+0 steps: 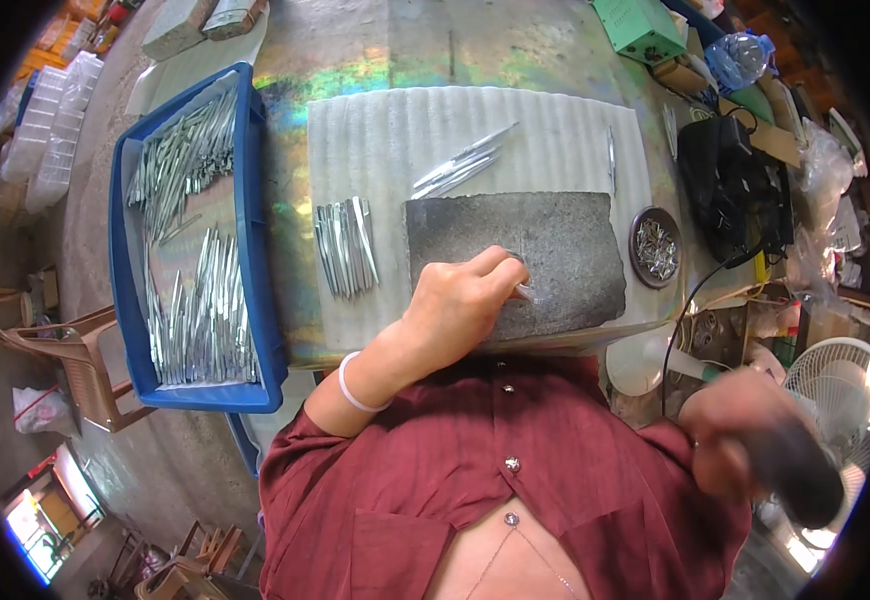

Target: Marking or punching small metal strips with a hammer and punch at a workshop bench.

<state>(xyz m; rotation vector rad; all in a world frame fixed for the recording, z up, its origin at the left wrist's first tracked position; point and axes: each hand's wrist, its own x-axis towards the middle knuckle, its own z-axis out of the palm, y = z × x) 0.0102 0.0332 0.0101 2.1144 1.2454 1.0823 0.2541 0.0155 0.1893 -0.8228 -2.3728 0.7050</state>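
Note:
My left hand [467, 302] is closed in a pinch over a dark grey slab [565, 240]. A small bright sliver shows at its fingertips, too little to name. Off to the right, beyond the table edge, my right hand [720, 425] is blurred by motion. It grips a dark rounded oblong object [797, 470], whose kind does not show. Under the slab lies a white foam sheet [375, 125]. On that sheet, slim silver tweezer-like pieces [347, 248] form a row at the left. A loose bunch of similar pieces [463, 165] rests behind the slab.
A blue tray [267, 330] of slim metal pieces stands at left. Right of the slab sits a round dish [645, 270] of tiny metal parts. Beyond it are a black bag-like item [720, 175], a cable and a green box [640, 30]. A fan [835, 385] stands near my right arm.

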